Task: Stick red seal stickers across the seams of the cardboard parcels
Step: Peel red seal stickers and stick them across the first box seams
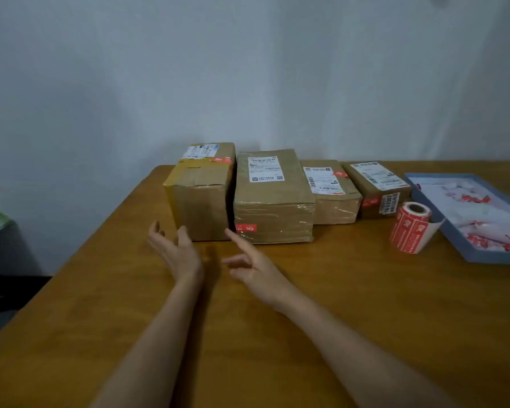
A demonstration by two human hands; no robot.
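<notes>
Brown cardboard runs in a row along the far side of the wooden table (100, 304): a tall corrugated box with yellow tape (199, 198), a flatter kraft parcel wrapped in clear tape (273, 201), a smaller taped parcel (331, 195) and a small brown box (374, 187). They stand side by side, touching or nearly so, probably so each seam can be reached in turn. Each already shows a red seal sticker; the one on the flatter parcel (246, 228) sits low on its near face.

The left hand (174, 245) hovers just before the tall box, fingers spread and relaxed, holding nothing. The right hand (251, 266) is also empty, its forefinger stretched toward that low sticker, the other fingers loosely bent.

The roll of red stickers (411, 228) stands at the right beside a blue tray of peeled backing scraps (424, 198), placed within the right hand's reach.
</notes>
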